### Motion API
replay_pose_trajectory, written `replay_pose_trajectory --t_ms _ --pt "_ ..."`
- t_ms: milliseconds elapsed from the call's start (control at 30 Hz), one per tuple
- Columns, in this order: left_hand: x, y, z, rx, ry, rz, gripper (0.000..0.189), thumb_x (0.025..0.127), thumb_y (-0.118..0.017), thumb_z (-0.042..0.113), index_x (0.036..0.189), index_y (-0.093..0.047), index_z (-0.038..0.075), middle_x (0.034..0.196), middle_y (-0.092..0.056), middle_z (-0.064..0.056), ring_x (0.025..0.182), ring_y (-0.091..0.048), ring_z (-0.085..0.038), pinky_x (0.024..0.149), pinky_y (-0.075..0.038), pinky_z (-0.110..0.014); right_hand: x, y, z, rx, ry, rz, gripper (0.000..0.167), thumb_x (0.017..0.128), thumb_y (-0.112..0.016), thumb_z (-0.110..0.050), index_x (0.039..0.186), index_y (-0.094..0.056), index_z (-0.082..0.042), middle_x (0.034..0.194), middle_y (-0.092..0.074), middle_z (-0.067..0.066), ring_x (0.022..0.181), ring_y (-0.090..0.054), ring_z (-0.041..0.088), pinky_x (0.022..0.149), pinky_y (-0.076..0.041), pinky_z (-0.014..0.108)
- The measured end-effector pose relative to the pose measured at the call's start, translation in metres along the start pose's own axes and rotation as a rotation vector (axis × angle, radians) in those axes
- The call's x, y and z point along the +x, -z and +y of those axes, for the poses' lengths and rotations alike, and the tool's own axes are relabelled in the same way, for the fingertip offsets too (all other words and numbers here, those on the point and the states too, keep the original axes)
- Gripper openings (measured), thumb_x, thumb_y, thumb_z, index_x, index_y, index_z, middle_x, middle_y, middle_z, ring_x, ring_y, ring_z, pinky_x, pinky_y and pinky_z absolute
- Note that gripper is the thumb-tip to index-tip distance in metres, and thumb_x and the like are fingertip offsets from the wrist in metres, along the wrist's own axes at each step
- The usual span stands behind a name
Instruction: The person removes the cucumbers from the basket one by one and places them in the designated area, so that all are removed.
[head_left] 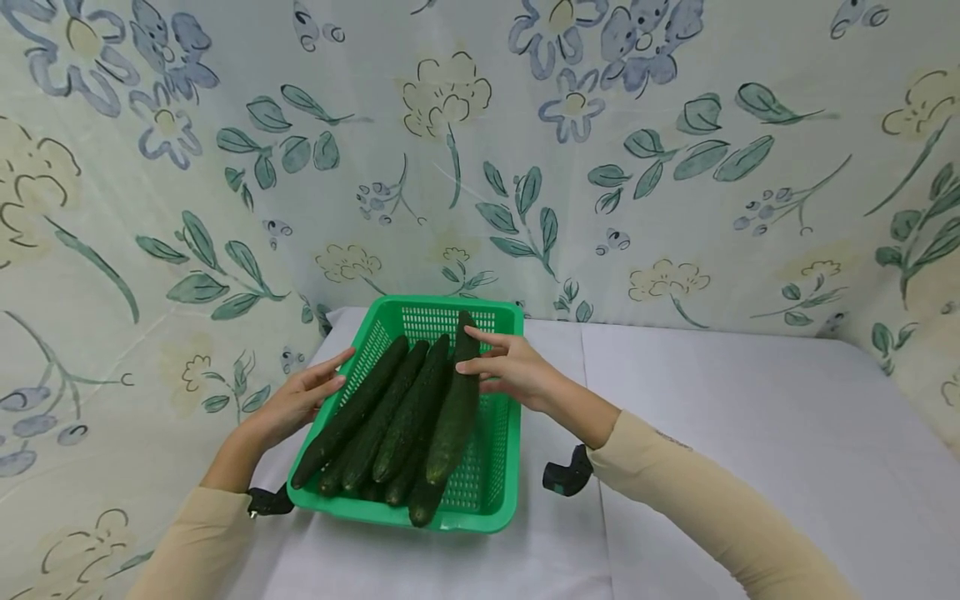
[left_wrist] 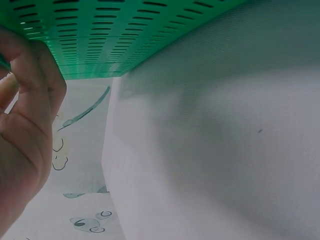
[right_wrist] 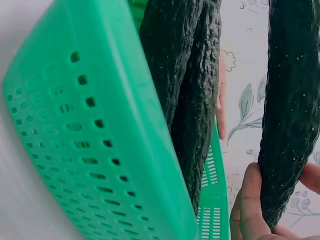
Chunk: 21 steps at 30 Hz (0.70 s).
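My right hand (head_left: 513, 367) pinches the far end of a dark green cucumber (head_left: 453, 417) between thumb and fingers. In the right wrist view this cucumber (right_wrist: 290, 100) is apart from the others. Several more cucumbers (head_left: 367, 417) lie lengthwise, side by side and stacked, in a green plastic basket (head_left: 512, 467) with slotted walls. At the basket's left rim, my left hand (head_left: 296, 400) holds the edge with bent fingers. The left wrist view shows that hand (left_wrist: 30, 110) against the basket's outer wall (left_wrist: 95, 35); its grip is partly cut off by the frame.
A white cloth covers the table (head_left: 712, 433), reaching away to the right. Behind and to the left hangs a floral curtain (head_left: 480, 167). Black wrist cameras, such as the right one (head_left: 567, 472), sit at both cuffs.
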<state>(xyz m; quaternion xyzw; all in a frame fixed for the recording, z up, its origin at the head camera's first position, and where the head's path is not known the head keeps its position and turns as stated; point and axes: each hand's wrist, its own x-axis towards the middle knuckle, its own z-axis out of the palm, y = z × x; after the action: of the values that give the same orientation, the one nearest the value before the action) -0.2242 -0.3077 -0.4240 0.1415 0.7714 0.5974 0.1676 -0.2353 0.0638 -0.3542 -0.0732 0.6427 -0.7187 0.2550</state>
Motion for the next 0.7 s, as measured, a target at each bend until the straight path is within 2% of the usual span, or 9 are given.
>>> replay_pose_trajectory --t_ms 100,167,267,333,400,500,567,633,700 --pt "0.000 0.000 0.000 0.001 -0.010 0.000 0.058 0.110 -0.043 0.024 0.162 -0.019 0.018 0.157 -0.019 -0.020 0.068 -0.047 -0.007 0.061 -0.047 -0.027 -0.004 0.006 -0.001 -0.018 0.003 -0.001 0.071 0.092 -0.068 -0.001 0.156 -0.038 -0.016 0.131 -0.046 0.022 0.116 -0.058 0.031 0.094 -0.050 0.045" --pt "0.000 0.000 0.000 0.001 -0.017 0.003 0.058 0.109 -0.044 0.024 0.161 -0.019 0.017 0.146 -0.032 -0.019 0.061 -0.042 -0.006 0.057 -0.044 -0.026 -0.006 0.010 -0.001 -0.033 0.011 -0.001 0.071 0.093 -0.068 -0.003 0.156 -0.037 -0.016 0.137 -0.042 0.023 0.126 -0.050 0.037 0.100 -0.046 0.049" --pt "-0.001 0.000 0.000 0.016 -0.032 0.009 0.058 0.109 -0.044 0.023 0.161 -0.020 0.016 0.119 -0.041 -0.013 0.051 -0.024 -0.011 0.049 -0.032 -0.031 -0.008 0.015 -0.002 -0.050 0.023 -0.001 0.072 0.093 -0.068 -0.004 0.156 -0.037 -0.017 0.140 -0.041 0.024 0.132 -0.044 0.039 0.103 -0.041 0.053" --pt "-0.001 0.000 0.000 0.017 -0.035 0.010 0.058 0.109 -0.044 0.023 0.161 -0.019 0.016 0.114 -0.041 -0.014 0.051 -0.022 -0.013 0.049 -0.030 -0.036 -0.010 0.019 -0.002 -0.062 0.036 -0.003 0.072 0.093 -0.068 -0.005 0.156 -0.036 -0.017 0.137 -0.043 0.023 0.129 -0.048 0.037 0.104 -0.041 0.053" --pt "-0.001 0.000 0.000 0.016 -0.034 0.010 0.058 0.109 -0.043 0.023 0.161 -0.019 0.016 0.130 -0.040 -0.016 0.050 -0.021 -0.013 0.050 -0.029 -0.037 -0.013 0.023 -0.002 -0.066 0.044 -0.003 0.072 0.093 -0.068 -0.005 0.156 -0.036 -0.016 0.131 -0.047 0.022 0.123 -0.052 0.032 0.103 -0.041 0.053" --pt "-0.001 0.000 0.001 0.006 -0.026 0.004 0.058 0.109 -0.043 0.023 0.162 -0.018 0.016 0.149 -0.029 -0.021 0.051 -0.022 -0.012 0.050 -0.033 -0.032 -0.016 0.028 -0.003 -0.070 0.049 0.004 0.072 0.093 -0.069 -0.005 0.156 -0.037 -0.016 0.129 -0.047 0.023 0.120 -0.054 0.030 0.103 -0.042 0.053" --pt "-0.001 0.000 0.001 0.001 -0.022 -0.001 0.058 0.110 -0.043 0.023 0.162 -0.018 0.016 0.155 -0.023 -0.020 0.052 -0.025 -0.012 0.052 -0.037 -0.029 -0.018 0.031 -0.002 -0.069 0.044 0.012 0.072 0.092 -0.069 -0.006 0.156 -0.037 -0.017 0.137 -0.042 0.024 0.126 -0.049 0.031 0.103 -0.041 0.053" --pt "-0.001 0.000 0.001 0.000 -0.018 0.001 0.058 0.110 -0.043 0.024 0.162 -0.018 0.017 0.154 -0.025 -0.021 0.052 -0.027 -0.010 0.053 -0.038 -0.027 -0.019 0.035 -0.002 -0.068 0.039 0.020 0.072 0.092 -0.070 -0.006 0.156 -0.038 -0.017 0.146 -0.034 0.025 0.132 -0.042 0.034 0.104 -0.041 0.053" --pt "0.000 0.000 0.000 -0.004 -0.015 -0.001 0.058 0.110 -0.043 0.024 0.162 -0.018 0.018 0.154 -0.027 -0.021 0.055 -0.034 -0.008 0.054 -0.041 -0.027 -0.021 0.039 -0.001 -0.069 0.039 0.020 0.073 0.092 -0.070 -0.007 0.156 -0.038 -0.017 0.151 -0.027 0.025 0.137 -0.036 0.035 0.105 -0.039 0.054"
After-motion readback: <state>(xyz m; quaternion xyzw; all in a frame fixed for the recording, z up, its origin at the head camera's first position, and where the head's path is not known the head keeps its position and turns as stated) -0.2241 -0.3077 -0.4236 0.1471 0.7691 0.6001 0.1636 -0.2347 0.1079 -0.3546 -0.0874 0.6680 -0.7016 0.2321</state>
